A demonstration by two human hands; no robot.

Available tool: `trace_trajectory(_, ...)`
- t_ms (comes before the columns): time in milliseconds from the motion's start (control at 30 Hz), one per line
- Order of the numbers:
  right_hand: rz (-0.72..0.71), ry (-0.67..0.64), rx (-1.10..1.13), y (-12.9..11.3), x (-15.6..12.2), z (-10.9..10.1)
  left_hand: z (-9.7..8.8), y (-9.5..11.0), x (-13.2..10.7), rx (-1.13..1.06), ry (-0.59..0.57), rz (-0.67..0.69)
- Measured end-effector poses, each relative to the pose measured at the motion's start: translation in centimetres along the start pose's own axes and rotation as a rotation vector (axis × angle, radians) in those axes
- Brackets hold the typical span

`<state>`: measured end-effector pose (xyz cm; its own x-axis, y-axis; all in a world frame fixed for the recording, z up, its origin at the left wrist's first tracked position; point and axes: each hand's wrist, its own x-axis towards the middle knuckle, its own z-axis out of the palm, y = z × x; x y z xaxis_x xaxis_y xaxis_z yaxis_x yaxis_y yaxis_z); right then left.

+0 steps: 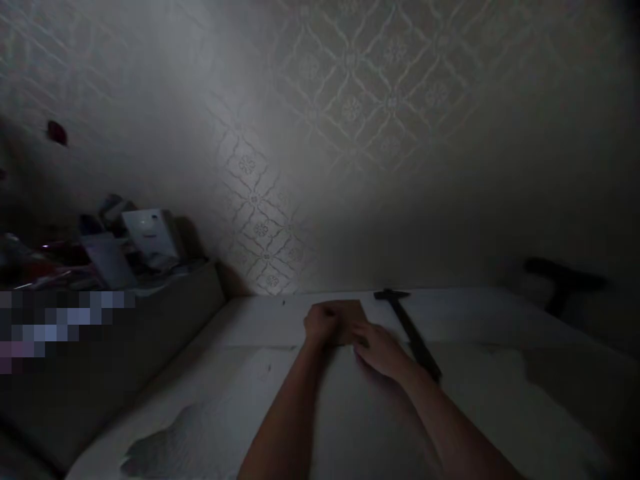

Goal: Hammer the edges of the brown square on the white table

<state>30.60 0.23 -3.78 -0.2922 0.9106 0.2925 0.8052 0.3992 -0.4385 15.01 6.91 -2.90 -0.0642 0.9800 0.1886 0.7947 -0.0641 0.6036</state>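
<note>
I found both my hands at a flat brown piece (pixel 351 311), which was located over the far part of the pale desk (pixel 470 313), short of the patterned wall (pixel 360 133). My left hand (pixel 321 324) was at the left side of the piece, its fingers curled in; my right hand (pixel 383 348) was at the near right corner, its fingers bent over the edge. Both were in contact with it, though in such dim light I could not tell whether either gripped it or merely pressed on it. A hammer (pixel 411 332) lay to the right of the piece, apart from it, head towards the wall and handle slanting back to beside my right forearm. A dark speck (pixel 283 303) was noted on the desk to the left. Further left, a white box (pixel 150 232) stood tilted among clutter on a raised grey unit (pixel 193 313).
</note>
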Motion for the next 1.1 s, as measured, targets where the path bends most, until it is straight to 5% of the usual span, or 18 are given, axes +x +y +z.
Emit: trace_trajectory(1100, 0.024, 0.006, 0.032, 0.23, 0.19, 0.27, -0.19, 0.39, -0.31, 0.128, -0.042, 0.031)
